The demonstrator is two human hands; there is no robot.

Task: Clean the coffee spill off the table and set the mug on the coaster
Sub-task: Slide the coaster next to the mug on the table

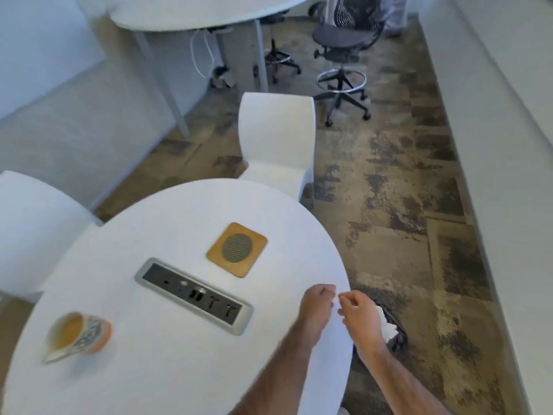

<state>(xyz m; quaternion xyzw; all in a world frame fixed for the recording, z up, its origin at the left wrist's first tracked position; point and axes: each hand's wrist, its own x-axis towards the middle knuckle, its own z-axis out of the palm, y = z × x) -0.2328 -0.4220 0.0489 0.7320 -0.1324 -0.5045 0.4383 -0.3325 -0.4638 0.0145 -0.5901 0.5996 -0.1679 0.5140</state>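
Note:
On the round white table (167, 369), a patterned mug (78, 335) with an orange base lies on its side at the near left, its brown inside facing left. A square wooden coaster (237, 249) with a grey ribbed disc sits near the far middle, with nothing on it. My left hand (316, 301) and my right hand (360, 314) are close together at the table's right edge, far from the mug, both with fingers curled shut. The blur hides whether they pinch anything. I see no brown stain on the tabletop.
A silver power-socket panel (194, 295) is set into the table's middle. White chairs stand at the far side (276, 139) and the left (33, 232). Something black and white (392, 327) lies on the carpet beneath my right hand. An office stool (344, 55) and another table (191, 13) stand beyond.

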